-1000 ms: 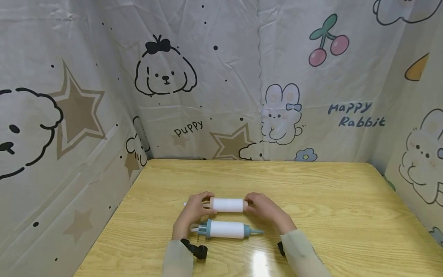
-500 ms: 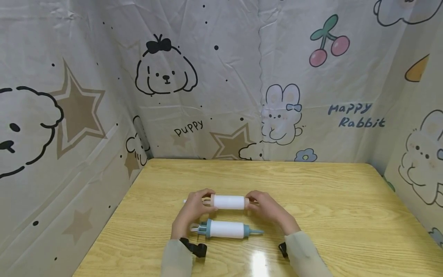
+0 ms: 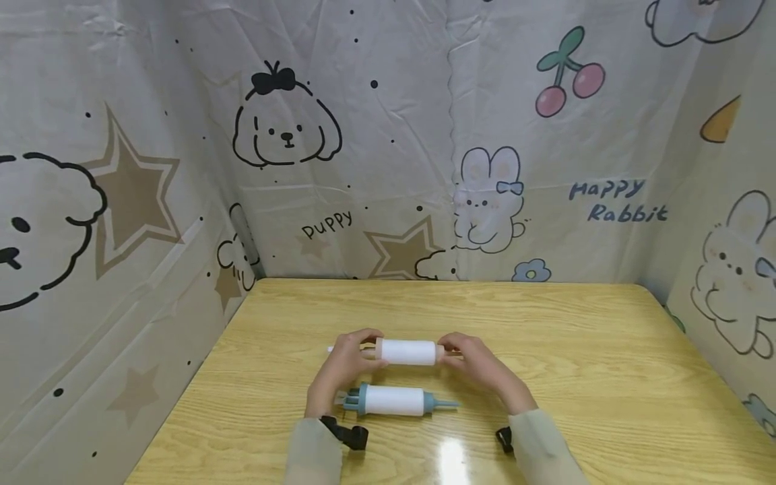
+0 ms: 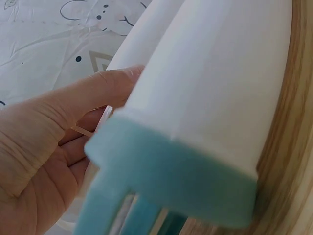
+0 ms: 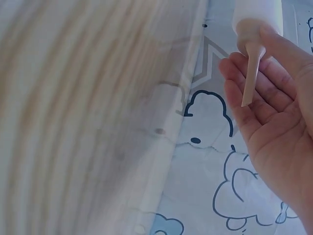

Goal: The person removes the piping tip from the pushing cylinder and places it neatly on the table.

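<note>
Hands [image 3: 347,362] [image 3: 477,360] hold pink-ended tube [image 3: 409,352]; head view shows both, wrist views one each.

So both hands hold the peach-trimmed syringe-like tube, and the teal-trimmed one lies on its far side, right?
Not far side: the head view shows the teal-trimmed tube on the near side. Left hand and right hand do hold the peach-trimmed tube.

The patterned cloth [image 3: 412,176] bears the words "puppy" [image 3: 327,225] and "Happy Rabbit" [image 3: 618,201].
</note>
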{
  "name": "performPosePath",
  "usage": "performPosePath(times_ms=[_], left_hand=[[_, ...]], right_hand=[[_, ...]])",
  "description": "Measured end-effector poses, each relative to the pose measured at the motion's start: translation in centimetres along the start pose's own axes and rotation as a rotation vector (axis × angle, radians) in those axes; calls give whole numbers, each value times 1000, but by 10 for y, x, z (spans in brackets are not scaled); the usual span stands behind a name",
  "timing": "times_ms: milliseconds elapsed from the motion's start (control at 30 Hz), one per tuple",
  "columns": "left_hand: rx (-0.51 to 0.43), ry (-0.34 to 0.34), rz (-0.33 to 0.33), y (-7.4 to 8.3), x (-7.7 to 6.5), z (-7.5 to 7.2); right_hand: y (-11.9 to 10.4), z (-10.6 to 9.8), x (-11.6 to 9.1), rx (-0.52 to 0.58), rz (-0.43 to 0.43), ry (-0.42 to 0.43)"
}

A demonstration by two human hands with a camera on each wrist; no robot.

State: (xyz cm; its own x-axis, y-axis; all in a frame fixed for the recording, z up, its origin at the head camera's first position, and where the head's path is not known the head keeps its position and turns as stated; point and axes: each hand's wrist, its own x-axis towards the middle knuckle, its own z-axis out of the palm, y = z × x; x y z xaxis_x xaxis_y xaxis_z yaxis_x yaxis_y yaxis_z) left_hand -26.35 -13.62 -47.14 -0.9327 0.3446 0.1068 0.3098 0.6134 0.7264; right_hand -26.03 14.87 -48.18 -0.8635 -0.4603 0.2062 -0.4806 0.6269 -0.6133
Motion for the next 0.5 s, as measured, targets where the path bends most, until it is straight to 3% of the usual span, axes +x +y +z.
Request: performPosePath(times_ms=[500], left_hand=[[-5,-6,90,19,10,20]], right_hand=[[12,-19,-26,48,68,51]])
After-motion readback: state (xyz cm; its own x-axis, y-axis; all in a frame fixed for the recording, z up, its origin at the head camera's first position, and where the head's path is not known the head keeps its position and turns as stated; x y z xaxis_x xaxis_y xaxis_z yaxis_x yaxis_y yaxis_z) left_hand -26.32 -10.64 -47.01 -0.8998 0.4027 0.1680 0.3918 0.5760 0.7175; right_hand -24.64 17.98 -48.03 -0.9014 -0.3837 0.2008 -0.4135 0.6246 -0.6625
